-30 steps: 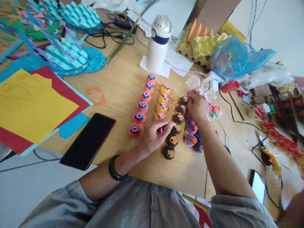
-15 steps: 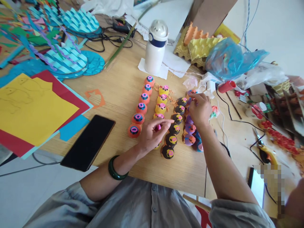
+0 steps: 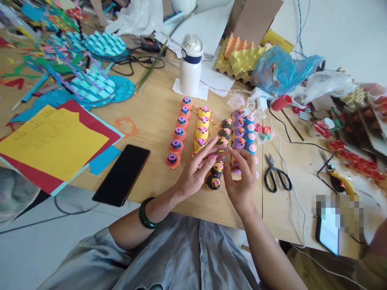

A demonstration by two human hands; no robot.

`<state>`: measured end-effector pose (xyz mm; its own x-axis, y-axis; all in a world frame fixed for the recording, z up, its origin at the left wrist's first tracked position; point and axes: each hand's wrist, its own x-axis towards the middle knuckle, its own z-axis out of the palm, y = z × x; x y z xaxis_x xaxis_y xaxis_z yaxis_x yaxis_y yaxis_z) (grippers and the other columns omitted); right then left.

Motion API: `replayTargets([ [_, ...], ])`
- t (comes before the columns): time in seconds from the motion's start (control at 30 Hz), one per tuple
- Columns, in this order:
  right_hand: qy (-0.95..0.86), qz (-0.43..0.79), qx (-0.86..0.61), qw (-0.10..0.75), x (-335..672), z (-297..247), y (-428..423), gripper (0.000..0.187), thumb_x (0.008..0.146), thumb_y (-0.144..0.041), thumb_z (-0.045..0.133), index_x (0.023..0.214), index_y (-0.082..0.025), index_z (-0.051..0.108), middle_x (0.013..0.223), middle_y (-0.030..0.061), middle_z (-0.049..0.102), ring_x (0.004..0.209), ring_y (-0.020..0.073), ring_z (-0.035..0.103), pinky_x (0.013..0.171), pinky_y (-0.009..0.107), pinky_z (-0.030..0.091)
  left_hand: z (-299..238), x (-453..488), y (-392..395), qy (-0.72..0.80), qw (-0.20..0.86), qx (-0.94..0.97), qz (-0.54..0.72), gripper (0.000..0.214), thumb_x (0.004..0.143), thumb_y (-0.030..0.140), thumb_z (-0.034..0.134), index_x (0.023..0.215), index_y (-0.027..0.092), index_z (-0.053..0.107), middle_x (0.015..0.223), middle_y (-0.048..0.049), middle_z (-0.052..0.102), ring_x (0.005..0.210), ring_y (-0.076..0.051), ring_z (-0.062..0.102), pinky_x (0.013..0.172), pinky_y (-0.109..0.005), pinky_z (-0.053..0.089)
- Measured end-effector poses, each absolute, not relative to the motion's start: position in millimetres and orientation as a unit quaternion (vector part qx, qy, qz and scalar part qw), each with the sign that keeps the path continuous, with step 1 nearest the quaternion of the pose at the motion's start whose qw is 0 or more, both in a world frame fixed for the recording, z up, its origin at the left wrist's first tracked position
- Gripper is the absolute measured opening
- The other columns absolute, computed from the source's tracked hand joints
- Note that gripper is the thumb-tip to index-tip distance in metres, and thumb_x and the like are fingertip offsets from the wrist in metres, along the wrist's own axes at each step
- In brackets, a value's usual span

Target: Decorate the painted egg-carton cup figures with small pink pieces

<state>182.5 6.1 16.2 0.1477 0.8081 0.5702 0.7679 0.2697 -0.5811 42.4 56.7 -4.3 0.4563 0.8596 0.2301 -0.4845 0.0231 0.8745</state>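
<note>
My left hand (image 3: 195,171) is over the rows of painted egg-carton cups, fingers stretched forward and a bit of pink clay (image 3: 214,156) between thumb and fingers. Close beside it, my right hand (image 3: 242,177) has thumb and fingertips pinched together; whatever they hold is too small to make out. Beneath the hands lie a black row (image 3: 216,169), partly covered, and a purple row (image 3: 238,133). A yellow row (image 3: 202,132) and an orange row (image 3: 179,133) are to the left; a blue row with pink tops (image 3: 250,138) is rightmost. Most cups carry coloured clay rings.
Black-handled scissors (image 3: 274,175) and a cable lie right of the rows. A white bottle (image 3: 190,72) stands behind them. On the left are a black phone (image 3: 122,175) and coloured paper (image 3: 57,141). A person's blurred arm (image 3: 375,257) shows at far right, near a lit phone (image 3: 328,233).
My right hand has come back from the purple row's far end toward my left hand. My left fingers have straightened. The view has shifted, uncovering the blue row and the scissors.
</note>
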Motion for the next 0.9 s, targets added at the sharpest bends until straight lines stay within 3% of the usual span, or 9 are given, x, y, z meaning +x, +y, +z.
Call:
replayTargets([
  [0.1, -0.707, -0.006, -0.577, 0.408, 183, 17, -11, 0.043, 0.09, -0.012, 0.065, 0.129, -0.03, 0.064, 0.118, 0.0093, 0.064, 0.099, 0.0241, 0.063, 0.073, 0.041, 0.058, 4, 35, 40, 0.196, 0.691, 0.529, 0.452, 0.061, 0.103, 0.026, 0.052, 0.16, 0.032, 0.031, 0.154, -0.0079, 0.053, 0.142, -0.024, 0.051, 0.119, -0.041, 0.044],
  [0.2, -0.716, 0.037, -0.551, 0.428, 178, 12, -25, 0.031, 0.091, -0.011, 0.066, 0.118, -0.026, 0.068, 0.105, 0.0077, 0.068, 0.093, 0.0216, 0.065, 0.074, 0.039, 0.058, 6, 27, 27, 0.2, 0.727, 0.526, 0.393, 0.065, 0.102, 0.026, 0.054, 0.161, 0.032, 0.027, 0.154, -0.009, 0.053, 0.143, -0.025, 0.049, 0.115, -0.04, 0.049],
  [0.33, -0.644, 0.151, -0.567, 0.491, 171, 3, -40, 0.018, 0.093, -0.015, 0.067, 0.108, -0.024, 0.072, 0.097, 0.0047, 0.069, 0.083, 0.0156, 0.065, 0.066, 0.031, 0.057, 2, 20, 12, 0.234, 0.727, 0.527, 0.372, 0.053, 0.097, 0.026, 0.062, 0.15, 0.026, 0.051, 0.149, -0.0106, 0.058, 0.138, -0.026, 0.054, 0.111, -0.036, 0.052],
  [0.47, -0.539, 0.29, -0.588, 0.529, 170, -3, -52, 0.007, 0.093, -0.024, 0.068, 0.094, -0.023, 0.075, 0.082, 0.0, 0.066, 0.063, 0.0104, 0.061, 0.055, 0.025, 0.054, -7, 16, 3, 0.296, 0.625, 0.585, 0.424, 0.029, 0.093, 0.026, 0.068, 0.122, 0.02, 0.074, 0.121, -0.0092, 0.073, 0.109, -0.019, 0.071, 0.098, -0.029, 0.059],
  [0.63, -0.422, 0.436, -0.582, 0.541, 170, -5, -63, 0.013, 0.088, -0.033, 0.074, 0.096, -0.023, 0.073, 0.082, 0.0001, 0.07, 0.067, 0.0125, 0.065, 0.054, 0.024, 0.059, -13, 14, -2, 0.334, 0.542, 0.649, 0.417, 0.018, 0.094, 0.026, 0.068, 0.107, 0.02, 0.079, 0.099, -0.0067, 0.076, 0.09, -0.015, 0.073, 0.083, -0.025, 0.061],
  [0.73, -0.404, 0.434, -0.584, 0.554, 169, -6, -70, 0.021, 0.084, -0.034, 0.078, 0.101, -0.023, 0.071, 0.087, 0.0012, 0.072, 0.071, 0.0148, 0.069, 0.06, 0.028, 0.062, -13, 15, -6, 0.339, 0.532, 0.66, 0.408, 0.016, 0.093, 0.028, 0.068, 0.102, 0.02, 0.079, 0.095, -0.0066, 0.077, 0.086, -0.015, 0.073, 0.077, -0.023, 0.061],
  [0.9, -0.397, 0.428, -0.602, 0.545, 170, -11, -76, 0.018, 0.087, -0.037, 0.076, 0.088, -0.02, 0.071, 0.074, 0.001, 0.072, 0.06, 0.0143, 0.069, 0.058, 0.027, 0.058, -17, 20, -13, 0.347, 0.58, 0.621, 0.397, 0.02, 0.091, 0.03, 0.071, 0.106, 0.018, 0.077, 0.1, -0.0079, 0.076, 0.087, -0.016, 0.074, 0.075, -0.023, 0.064],
])
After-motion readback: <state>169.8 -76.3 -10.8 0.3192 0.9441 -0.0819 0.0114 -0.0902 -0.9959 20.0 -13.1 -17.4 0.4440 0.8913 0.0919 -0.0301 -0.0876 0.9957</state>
